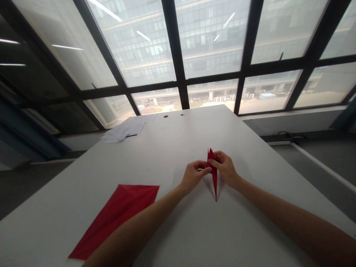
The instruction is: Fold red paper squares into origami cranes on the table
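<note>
A narrow piece of folded red paper (214,181) is held between my two hands over the white table. Its long point reaches down toward me, and several short tips stick up at the far end. My left hand (194,174) grips its left side between thumb and fingers. From the right, my right hand (226,168) pinches the upper part, thumb in front and fingers behind. The inner folds are hidden by my fingers. To the left lies a larger creased sheet of red paper (119,211), partly covered by my left forearm.
The white table (172,148) stretches away to large dark-framed windows (180,70). Loose white papers (125,128) with a dark pen (131,135) lie at its far left. Two small holes are near the far edge. A coiled cable (289,135) is on the floor at right.
</note>
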The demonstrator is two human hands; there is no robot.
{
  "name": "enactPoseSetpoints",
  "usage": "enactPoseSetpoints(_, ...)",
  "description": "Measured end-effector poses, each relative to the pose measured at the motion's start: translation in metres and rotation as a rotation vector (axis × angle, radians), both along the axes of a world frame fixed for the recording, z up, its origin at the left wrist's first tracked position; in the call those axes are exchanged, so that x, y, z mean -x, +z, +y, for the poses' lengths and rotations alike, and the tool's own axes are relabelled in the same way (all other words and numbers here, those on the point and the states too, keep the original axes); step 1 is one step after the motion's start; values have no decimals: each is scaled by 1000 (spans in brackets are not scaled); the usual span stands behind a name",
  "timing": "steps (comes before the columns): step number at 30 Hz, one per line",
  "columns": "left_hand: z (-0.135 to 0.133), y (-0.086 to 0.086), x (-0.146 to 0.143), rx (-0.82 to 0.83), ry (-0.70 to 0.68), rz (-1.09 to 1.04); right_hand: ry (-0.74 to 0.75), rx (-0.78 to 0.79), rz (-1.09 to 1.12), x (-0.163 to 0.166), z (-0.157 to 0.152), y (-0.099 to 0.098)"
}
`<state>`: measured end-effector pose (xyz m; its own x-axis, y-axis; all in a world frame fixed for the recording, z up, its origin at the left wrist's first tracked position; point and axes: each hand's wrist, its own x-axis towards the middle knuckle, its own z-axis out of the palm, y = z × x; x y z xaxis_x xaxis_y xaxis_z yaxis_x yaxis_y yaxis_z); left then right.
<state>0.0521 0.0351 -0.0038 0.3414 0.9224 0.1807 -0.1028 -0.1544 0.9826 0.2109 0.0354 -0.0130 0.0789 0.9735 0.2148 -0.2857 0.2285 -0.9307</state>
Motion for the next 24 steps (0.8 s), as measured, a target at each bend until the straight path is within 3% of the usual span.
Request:
enactPoseSetpoints(9,1,-2,0,44,11,-35,70,62,16,0,-1,2)
enactPoseSetpoints(16,4,-3,1,129,-100,-72,58,84,68,-1,5,-4)
enactPoseSetpoints(24,7,-8,3,152,6,-131,69,60,26,-1,0,1)
